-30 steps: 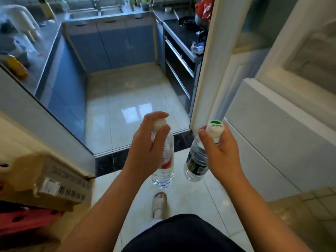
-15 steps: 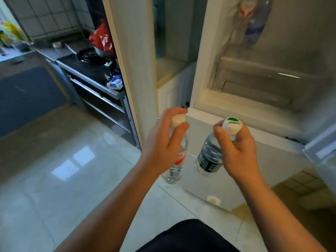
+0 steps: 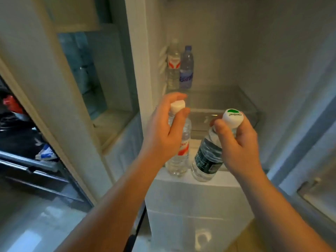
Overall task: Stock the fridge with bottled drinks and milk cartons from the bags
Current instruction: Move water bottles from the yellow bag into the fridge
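Bottles in hands (fridge open)

The 2 bottles held up front are clear, ribbed plastic: the red-label bottle has a matt white cap, and the dark-label bottle has a glossy printed wrap and a smooth white cap. The 2 shelved bottles look like the same clear plastic, standing on a transparent, glassy shelf. The fridge walls are smooth, matt white, and the floor tiles are glossy.

View swung from kitchen floor to open fridge, both held bottles raised
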A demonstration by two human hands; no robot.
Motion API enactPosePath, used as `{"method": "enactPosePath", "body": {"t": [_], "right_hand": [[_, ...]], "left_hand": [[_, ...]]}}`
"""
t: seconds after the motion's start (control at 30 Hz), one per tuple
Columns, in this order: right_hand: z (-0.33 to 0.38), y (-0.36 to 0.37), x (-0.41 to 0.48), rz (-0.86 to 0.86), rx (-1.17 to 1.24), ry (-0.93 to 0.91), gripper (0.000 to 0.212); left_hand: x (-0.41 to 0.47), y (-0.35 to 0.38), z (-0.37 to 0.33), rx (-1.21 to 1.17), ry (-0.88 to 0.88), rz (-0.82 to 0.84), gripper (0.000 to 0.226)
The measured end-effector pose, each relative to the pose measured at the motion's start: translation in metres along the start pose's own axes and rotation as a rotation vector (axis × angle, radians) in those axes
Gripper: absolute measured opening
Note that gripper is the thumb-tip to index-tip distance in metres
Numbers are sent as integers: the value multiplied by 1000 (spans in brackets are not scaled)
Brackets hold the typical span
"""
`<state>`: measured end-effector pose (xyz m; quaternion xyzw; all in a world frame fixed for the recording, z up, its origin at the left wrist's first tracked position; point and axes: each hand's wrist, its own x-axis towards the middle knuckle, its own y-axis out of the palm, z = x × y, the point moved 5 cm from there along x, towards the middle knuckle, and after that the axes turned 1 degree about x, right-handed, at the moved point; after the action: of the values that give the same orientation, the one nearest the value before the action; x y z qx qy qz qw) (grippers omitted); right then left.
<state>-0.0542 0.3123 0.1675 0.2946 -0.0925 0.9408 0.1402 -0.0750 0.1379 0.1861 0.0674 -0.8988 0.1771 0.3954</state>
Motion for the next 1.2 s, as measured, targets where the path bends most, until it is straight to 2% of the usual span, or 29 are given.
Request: {"method": "enactPosePath", "body": {"t": [0.13, 0.23, 0.37, 0.57, 0.73, 0.83, 0.97, 1.03, 1.13, 1.2], "right_hand": [[-9, 2, 57, -41, 50, -80, 39], [-19, 5, 101, -79, 76, -130, 24], [-34, 8, 155, -90, 132, -142, 12], [-65, 7, 219, -106, 96, -122, 11], [-97, 5, 249, -101, 59, -63, 10], [-111, 4, 263, -56, 40, -22, 9], [-125, 2, 272, -1, 29, 7, 7], [-140, 2, 270, 46, 1, 50, 15], [-163, 3, 259, 107, -23, 127, 41], [-174, 1, 249, 131, -23, 134, 41]], "left_hand": [[56, 23, 2, -29, 105, -47, 21], [97, 43, 10, -48, 159, -55, 23], [143, 69, 26, -62, 184, -111, 23], [194, 104, 61, -77, 170, -258, 18], [219, 140, 95, -102, 119, -200, 18], [223, 161, 112, -122, 63, -101, 19], [227, 173, 130, -175, -20, -72, 22], [225, 178, 135, -208, -61, -52, 26], [210, 183, 149, -257, -160, -10, 41], [192, 187, 168, -280, -227, 42, 46]]}}
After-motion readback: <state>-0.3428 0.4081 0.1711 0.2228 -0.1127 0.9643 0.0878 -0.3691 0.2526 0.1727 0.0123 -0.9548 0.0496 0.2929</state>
